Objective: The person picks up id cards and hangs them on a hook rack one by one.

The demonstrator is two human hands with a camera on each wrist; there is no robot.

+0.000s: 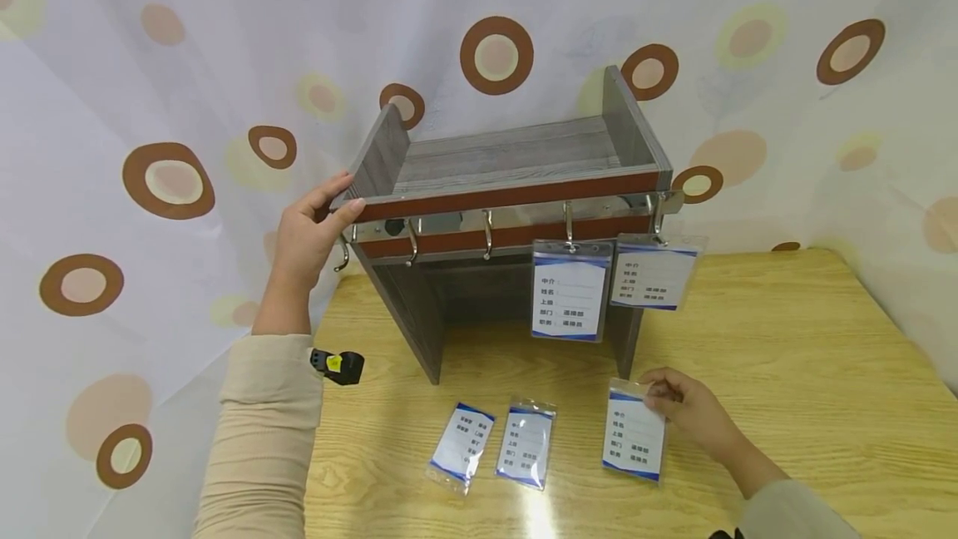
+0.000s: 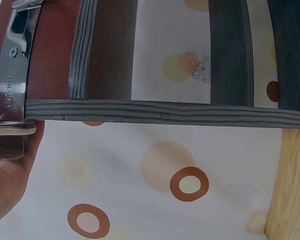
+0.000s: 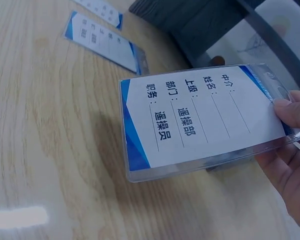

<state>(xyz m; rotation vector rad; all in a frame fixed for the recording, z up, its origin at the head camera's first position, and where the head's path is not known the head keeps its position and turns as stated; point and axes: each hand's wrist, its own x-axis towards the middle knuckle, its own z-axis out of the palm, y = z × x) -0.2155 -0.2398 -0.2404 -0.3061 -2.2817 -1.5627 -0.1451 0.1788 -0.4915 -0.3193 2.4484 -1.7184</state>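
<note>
The clear-covered badge (image 1: 629, 443) was pinched at its top end in your right hand (image 1: 688, 412), just above the tabletop (image 1: 793, 348), as the shadow (image 3: 107, 150) beneath it suggested. Your left hand (image 1: 305, 235) gripped the front left corner of the rack (image 1: 516, 158), apparently to steady it. Two hanging badges (image 1: 572, 294) were on the two rightmost hooks (image 1: 659, 215); the middle hook (image 1: 488, 233) and those left of it were bare. You seemed to be at the pick-up step for hanging a third. The next move, I judged, called for raising it to the middle hook and threading its top end on, clear of your thumb. Two loose badges (image 1: 526, 446) lay side by side, unhung.
</note>
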